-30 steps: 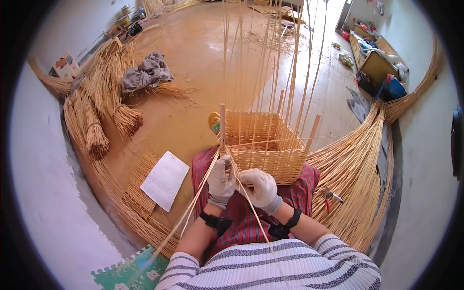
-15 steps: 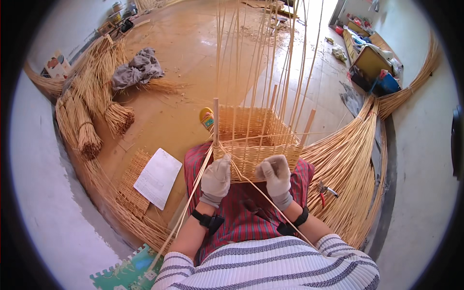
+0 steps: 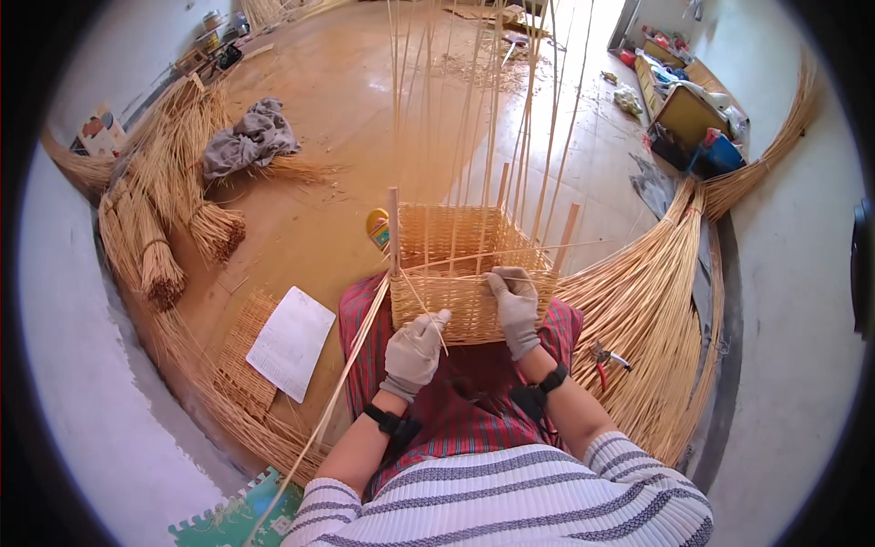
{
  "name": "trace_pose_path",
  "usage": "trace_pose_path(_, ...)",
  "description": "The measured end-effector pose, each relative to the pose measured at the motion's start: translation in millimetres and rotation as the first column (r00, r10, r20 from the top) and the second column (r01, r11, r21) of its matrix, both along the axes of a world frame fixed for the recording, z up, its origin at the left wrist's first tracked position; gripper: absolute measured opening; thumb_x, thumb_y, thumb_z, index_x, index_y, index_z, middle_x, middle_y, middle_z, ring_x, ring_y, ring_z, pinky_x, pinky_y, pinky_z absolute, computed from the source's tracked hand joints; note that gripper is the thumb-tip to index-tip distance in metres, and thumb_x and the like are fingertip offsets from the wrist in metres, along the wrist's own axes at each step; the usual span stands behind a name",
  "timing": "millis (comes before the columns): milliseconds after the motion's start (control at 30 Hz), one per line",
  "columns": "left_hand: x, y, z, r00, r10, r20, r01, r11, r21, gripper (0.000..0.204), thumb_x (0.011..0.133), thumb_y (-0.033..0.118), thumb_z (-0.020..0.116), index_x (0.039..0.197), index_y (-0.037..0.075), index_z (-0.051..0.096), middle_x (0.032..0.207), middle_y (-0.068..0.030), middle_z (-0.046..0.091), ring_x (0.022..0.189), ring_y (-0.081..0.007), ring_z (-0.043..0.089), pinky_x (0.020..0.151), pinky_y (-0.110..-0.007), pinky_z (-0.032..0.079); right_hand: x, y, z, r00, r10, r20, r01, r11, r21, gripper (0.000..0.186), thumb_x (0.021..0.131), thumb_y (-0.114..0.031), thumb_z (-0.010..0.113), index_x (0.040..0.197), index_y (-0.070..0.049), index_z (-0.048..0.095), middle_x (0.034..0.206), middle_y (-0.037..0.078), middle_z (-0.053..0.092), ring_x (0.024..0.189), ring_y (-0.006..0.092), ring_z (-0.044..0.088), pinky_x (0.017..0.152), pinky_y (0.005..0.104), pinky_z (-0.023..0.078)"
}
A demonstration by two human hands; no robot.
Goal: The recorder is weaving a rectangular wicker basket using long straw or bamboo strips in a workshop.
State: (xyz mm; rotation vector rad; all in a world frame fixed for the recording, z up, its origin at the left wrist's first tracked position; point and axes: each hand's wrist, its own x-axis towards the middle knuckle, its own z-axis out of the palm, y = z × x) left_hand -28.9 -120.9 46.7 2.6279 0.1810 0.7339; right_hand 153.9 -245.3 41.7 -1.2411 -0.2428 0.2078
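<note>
A woven wicker basket (image 3: pixel 467 314) rests on my lap, its square wooden corner posts (image 3: pixel 394 228) and tall upright wicker stakes (image 3: pixel 492 118) rising above the weave. At its lower left front, my gloved left hand (image 3: pixel 416 354) is closed on a wicker strand (image 3: pixel 417 294) that slants down from the left front post. My gloved right hand (image 3: pixel 516 305) is at the near rim, right of the middle, with thumb and fingers pinched round a thin strand there. Longer loose strands (image 3: pixel 355 351) run from the left corner down past my left forearm.
Loose wicker rods (image 3: pixel 638 337) fan out at the right, with red-handled pliers (image 3: pixel 602 365) on them. Left lie a white paper sheet (image 3: pixel 290 345), a woven piece (image 3: pixel 244 369), rod bundles (image 3: pixel 157 260) and a grey cloth (image 3: pixel 251 141). Red striped fabric (image 3: pixel 456 419) covers my lap.
My right hand has moved up to the basket's near rim. My left hand has shifted down and slightly right with its strand. The strand that crossed my right wrist no longer lies there.
</note>
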Motion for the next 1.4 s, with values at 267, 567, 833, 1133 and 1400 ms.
trace_pose_path(267, 25.2, 16.2, -9.2, 0.947, 0.311, -0.086, -0.281, 0.925, 0.257, 0.089, 0.082, 0.027, 0.081, 0.160, 0.024, 0.039, 0.156, -0.0234, 0.042, 0.123, -0.0365, 0.062, 0.091, -0.044, 0.057, 2.2, 14.4, 56.0, 0.987, 0.142, 0.074, -0.113, 0.946, -0.302, 0.018, 0.096, -0.010, 0.073, 0.112, -0.005, 0.066, 0.094, 0.009, 0.077, 0.080, 0.0163, 0.073, 0.071, 0.0284, 0.059)
trace_pose_path(567, 43.0, 16.6, 6.1, 0.920, 0.370, -0.128, -0.333, 0.911, 0.243, 0.073, 0.090, 0.022, 0.070, 0.158, 0.025, 0.043, 0.144, -0.0149, 0.051, 0.116, -0.0291, 0.064, 0.093, -0.041, 0.054, 32.9, 87.0, 131.2, 0.870, 0.317, 0.377, -0.336, 0.942, -0.015, 0.061, 0.100, -0.010, 0.060, 0.156, -0.011, 0.035, 0.128, 0.022, 0.066, 0.098, 0.0230, 0.071, 0.085, 0.0417, 0.058)
trace_pose_path(833, 48.0, -7.8, 32.4, 0.993, 0.116, 0.000, -0.116, 0.989, 0.095, 0.065, 0.092, 0.027, 0.067, 0.154, 0.025, 0.047, 0.142, -0.0127, 0.055, 0.112, -0.0252, 0.065, 0.088, -0.040, 0.052, 7.7, -37.6, 51.3, 0.996, 0.077, 0.047, -0.058, 0.945, -0.322, 0.016, 0.108, -0.012, 0.052, 0.120, -0.004, 0.060, 0.113, 0.013, 0.071, 0.089, 0.0156, 0.070, 0.073, 0.0291, 0.059)
trace_pose_path(1133, 79.8, -37.4, 19.4, 0.954, 0.177, -0.243, -0.170, 0.984, 0.052, 0.074, 0.088, 0.024, 0.072, 0.156, 0.021, 0.042, 0.146, -0.0163, 0.046, 0.111, -0.0325, 0.062, 0.085, -0.044, 0.053, 58.8, -34.7, 58.4, 0.807, -0.068, 0.587, 0.317, 0.888, -0.333, 0.029, 0.097, 0.001, 0.060, 0.124, -0.005, 0.064, 0.111, 0.009, 0.068, 0.085, 0.0170, 0.065, 0.074, 0.0305, 0.054)
trace_pose_path(1400, 131.9, -95.0, 34.7, 0.962, 0.008, -0.274, 0.011, 0.998, 0.065, 0.065, 0.092, 0.009, 0.059, 0.154, 0.017, 0.042, 0.149, -0.0217, 0.048, 0.113, -0.0331, 0.065, 0.088, -0.039, 0.056, 76.9, -82.4, 55.4, 0.618, 0.021, 0.786, 0.525, 0.733, -0.433, 0.022, 0.096, -0.007, 0.066, 0.118, -0.007, 0.069, 0.123, 0.017, 0.067, 0.112, 0.0281, 0.063, 0.094, 0.0421, 0.050)
